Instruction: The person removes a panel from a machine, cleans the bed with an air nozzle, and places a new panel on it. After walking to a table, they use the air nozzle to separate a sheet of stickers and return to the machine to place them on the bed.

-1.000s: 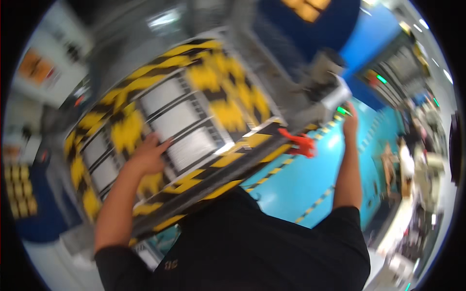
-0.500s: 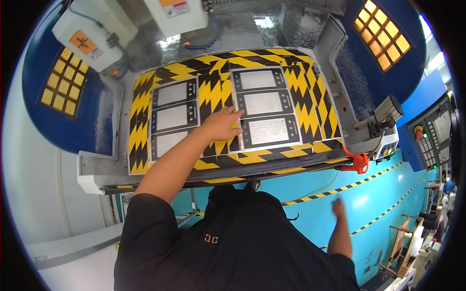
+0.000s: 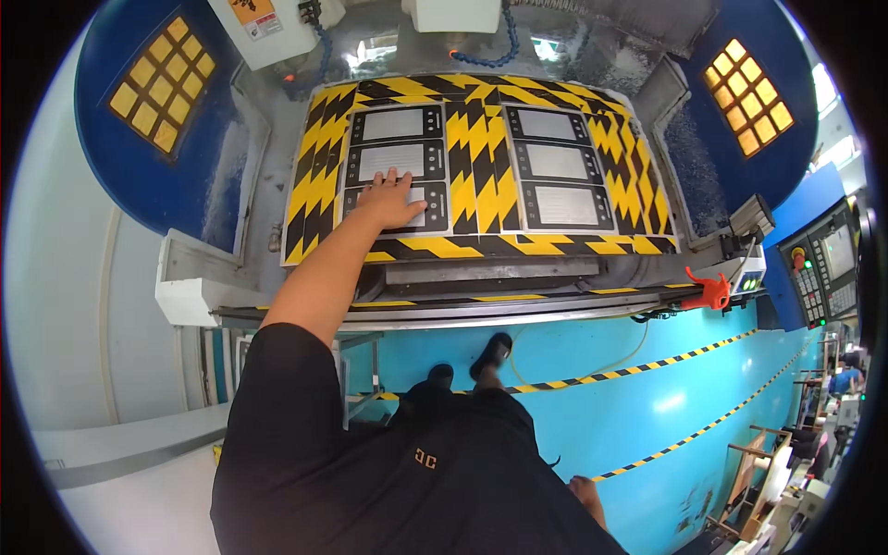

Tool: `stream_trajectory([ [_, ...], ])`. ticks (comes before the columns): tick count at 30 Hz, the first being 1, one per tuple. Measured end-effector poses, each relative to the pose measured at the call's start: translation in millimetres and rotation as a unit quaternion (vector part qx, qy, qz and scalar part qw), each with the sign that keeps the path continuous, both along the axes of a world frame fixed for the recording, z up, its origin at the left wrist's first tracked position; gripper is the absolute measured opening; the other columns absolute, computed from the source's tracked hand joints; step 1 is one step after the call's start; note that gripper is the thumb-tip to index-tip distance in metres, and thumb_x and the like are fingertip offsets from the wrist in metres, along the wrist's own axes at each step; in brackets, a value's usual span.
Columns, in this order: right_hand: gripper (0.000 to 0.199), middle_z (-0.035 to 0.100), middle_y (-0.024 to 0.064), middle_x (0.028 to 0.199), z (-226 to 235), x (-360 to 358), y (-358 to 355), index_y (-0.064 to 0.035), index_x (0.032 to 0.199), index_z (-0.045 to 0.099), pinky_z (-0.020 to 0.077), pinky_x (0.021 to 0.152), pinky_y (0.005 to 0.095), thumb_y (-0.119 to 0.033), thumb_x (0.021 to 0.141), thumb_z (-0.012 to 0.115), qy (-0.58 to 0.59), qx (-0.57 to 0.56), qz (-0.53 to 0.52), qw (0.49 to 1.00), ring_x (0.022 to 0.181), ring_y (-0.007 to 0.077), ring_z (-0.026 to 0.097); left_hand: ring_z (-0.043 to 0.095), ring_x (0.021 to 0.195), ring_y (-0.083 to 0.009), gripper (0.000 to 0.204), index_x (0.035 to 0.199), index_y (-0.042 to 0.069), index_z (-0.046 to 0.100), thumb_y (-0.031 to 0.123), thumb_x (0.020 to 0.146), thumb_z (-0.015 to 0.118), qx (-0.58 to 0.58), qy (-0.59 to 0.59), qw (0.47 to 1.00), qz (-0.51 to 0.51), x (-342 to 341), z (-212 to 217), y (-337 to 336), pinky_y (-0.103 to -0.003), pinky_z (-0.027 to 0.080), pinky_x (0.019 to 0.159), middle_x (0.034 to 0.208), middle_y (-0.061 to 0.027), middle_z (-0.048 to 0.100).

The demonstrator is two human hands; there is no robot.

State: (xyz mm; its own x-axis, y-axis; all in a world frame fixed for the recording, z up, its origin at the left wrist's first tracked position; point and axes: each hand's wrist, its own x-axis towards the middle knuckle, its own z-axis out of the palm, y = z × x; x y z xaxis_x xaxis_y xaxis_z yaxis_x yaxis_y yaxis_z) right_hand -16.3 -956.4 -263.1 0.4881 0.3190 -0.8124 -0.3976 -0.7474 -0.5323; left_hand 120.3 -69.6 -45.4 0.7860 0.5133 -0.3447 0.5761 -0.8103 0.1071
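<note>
- The left hand (image 3: 392,200) lies palm down with its fingers spread, gripping nothing that I can see; it rests over the lower left panel (image 3: 437,213), fingertips at the lower edge of the middle left panel (image 3: 388,161).
- The right hand (image 3: 585,490) hangs low beside the body, well apart from the table; I can't make out how far it's closed or whether it holds anything.
- Those panels are flat, thin rectangles, black-bordered around a pale, faintly lined window, with little round marks along one end. Three stack in the left column, and three more make the right column (image 3: 560,162).
- Glossy yellow-and-black tape (image 3: 481,176) covers the table around them, its slanted stripes breaking into jagged zigzags.
- A bare metal ledge (image 3: 490,273) runs along the table's front; at its right end sits a red-orange, trigger-shaped tool (image 3: 708,291).
- Behind, a ribbed blue hose (image 3: 490,63) curves beneath a white housing (image 3: 453,14).
- Blue doors with gridded yellow windows (image 3: 162,85) flank the bay; a button-covered control panel (image 3: 819,268) stands at right.
- The smooth turquoise floor (image 3: 555,435) shines, crossed by striped lines.
</note>
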Motion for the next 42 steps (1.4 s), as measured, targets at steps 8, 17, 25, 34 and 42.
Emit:
stream_trajectory([
  [8, 0.042, 0.069, 0.0195, 0.111, 72.0, 3.9, 90.2, -0.0031, 0.123, 0.064, 0.0515, 0.09, 0.0409, -0.029, 0.09, 0.06, -0.255, -0.076, 0.004, 0.964, 0.101, 0.0299, 0.067, 0.058, 0.12, -0.0345, 0.062, 0.129, -0.001, 0.058, 0.05, 0.094, 0.054, -0.16, -0.133, 0.975, -0.08, 2.8, -9.9, 3.7, -0.043, 0.044, 0.102, 0.131, -0.0216, 0.06],
  [17, 0.035, 0.071, 0.0188, 0.1, 2.0, -224.2, -60.8, -0.005, 0.1, 0.071, 0.052, 0.085, 0.045, -0.036, 0.086, 0.062, -0.13, -0.189, -0.227, 0.946, 0.096, 0.0368, 0.066, 0.043, 0.138, -0.0332, 0.06, 0.147, -0.003, 0.036, 0.015, 0.095, 0.058, -0.742, -0.001, 0.618, -0.26, -44.3, 40.0, -442.1, -0.044, 0.032, 0.115, 0.148, -0.0236, 0.044],
  [25, 0.021, 0.067, 0.0107, 0.071, -30.6, -421.0, -190.6, -0.0066, 0.084, 0.072, 0.053, 0.06, 0.0406, -0.024, 0.081, 0.059, 0.126, -0.171, -0.528, 0.822, 0.062, 0.0242, 0.065, 0.064, 0.092, -0.0189, 0.069, 0.137, -0.001, 0.052, 0.043, 0.086, 0.068, -0.457, 0.398, 0.718, -0.343, -80.2, -241.4, -644.7, -0.034, 0.052, 0.076, 0.104, -0.0111, 0.067],
  [34, 0.021, 0.064, 0.0107, 0.067, -48.0, -363.6, -323.5, -0.0036, 0.08, 0.067, 0.0492, 0.049, 0.0426, -0.023, 0.08, 0.06, 0.017, -0.097, -0.487, 0.868, 0.055, 0.0261, 0.06, 0.064, 0.095, -0.0207, 0.061, 0.132, -0.001, 0.055, 0.04, 0.088, 0.066, -0.384, 0.464, 0.612, -0.513, -34.7, -226.2, -905.2, -0.034, 0.051, 0.081, 0.106, -0.0116, 0.067],
  [42, 0.026, 0.072, 0.013, 0.087, -38.8, -198.6, -410.7, -0.0092, 0.095, 0.073, 0.0535, 0.074, 0.0466, -0.023, 0.073, 0.068, -0.096, -0.154, -0.502, 0.846, 0.085, 0.0315, 0.068, 0.064, 0.098, -0.0225, 0.054, 0.128, -0.002, 0.058, 0.037, 0.09, 0.063, -0.376, 0.443, 0.574, -0.577, 134.7, -267.5, -1010.4, -0.034, 0.05, 0.086, 0.109, -0.0121, 0.067],
])
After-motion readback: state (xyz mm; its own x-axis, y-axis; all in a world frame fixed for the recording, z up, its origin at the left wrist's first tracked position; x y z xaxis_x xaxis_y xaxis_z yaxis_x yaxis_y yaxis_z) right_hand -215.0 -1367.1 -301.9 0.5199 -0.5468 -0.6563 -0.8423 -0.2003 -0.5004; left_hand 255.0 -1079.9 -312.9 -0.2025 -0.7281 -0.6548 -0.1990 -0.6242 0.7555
